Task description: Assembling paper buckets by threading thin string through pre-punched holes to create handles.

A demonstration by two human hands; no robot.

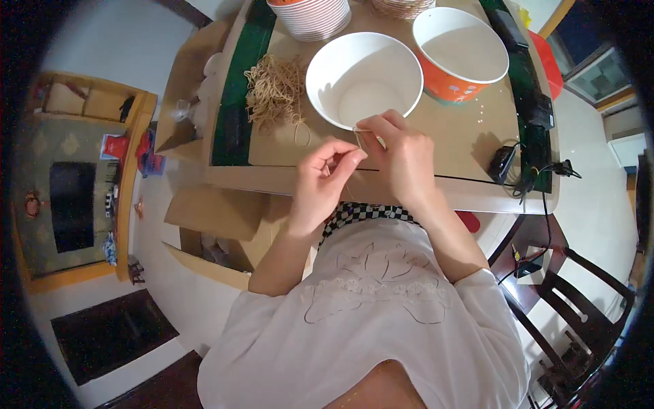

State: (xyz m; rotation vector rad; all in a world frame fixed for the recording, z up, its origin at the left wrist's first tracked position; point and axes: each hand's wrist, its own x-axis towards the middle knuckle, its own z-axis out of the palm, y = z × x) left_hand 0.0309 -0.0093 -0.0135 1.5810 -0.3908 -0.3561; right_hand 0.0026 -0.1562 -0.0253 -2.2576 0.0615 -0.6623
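My left hand (pixel 323 177) and my right hand (pixel 403 151) meet just in front of the table's near edge. Thumb and forefinger of each are pinched on a thin tan string (pixel 357 138), which runs between them at the near rim of a white paper bucket (pixel 330 82). Whether the string is fastened to that bucket, I cannot tell. The bucket's mouth faces me and its inside is bare. Left of it lies a tangled heap of tan string (pixel 274 92), with one loose loop (pixel 302 133) towards me. A second paper bucket (pixel 455 76), orange outside and white inside, stands at the right.
Stacked paper buckets (pixel 313 20) and another stack (pixel 403 7) stand at the table's far side. Black adapters (pixel 503 162) and cables lie by the right edge. An open cardboard box (pixel 218 215) sits below the table at the left; a dark chair (pixel 586 300) stands at the right.
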